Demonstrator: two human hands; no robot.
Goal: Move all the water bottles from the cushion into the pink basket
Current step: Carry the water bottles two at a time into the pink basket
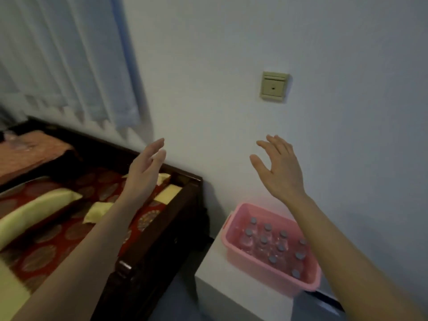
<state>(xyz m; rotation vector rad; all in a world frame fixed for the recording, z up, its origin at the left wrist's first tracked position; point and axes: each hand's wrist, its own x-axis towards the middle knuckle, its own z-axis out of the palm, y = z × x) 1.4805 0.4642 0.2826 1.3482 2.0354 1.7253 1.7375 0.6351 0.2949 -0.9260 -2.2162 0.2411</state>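
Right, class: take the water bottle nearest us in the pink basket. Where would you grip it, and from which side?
Pinch the water bottle by its cap and neck, from straight above. It stands upright, hemmed in by the pink basket wall and neighbouring bottles, so only its top is free for fingers.

Water bottles [262, 242] in a basket [259, 271] at right, cushioned wooden seat [162, 239] at left, wall behind both.

The bottles stand upright in rows inside the basket, which sits on a low cabinet [220, 288] against the wall. The seat is just left of the cabinet and carries the cushion [41, 256], with a bolster [34, 212] lying on it. A curtain [69, 66] hangs behind the seat, and a wall plate [274, 86] is mounted above the basket. The left hand [143, 172] is raised over the seat's corner, the right hand [280, 167] over the basket, well apart.
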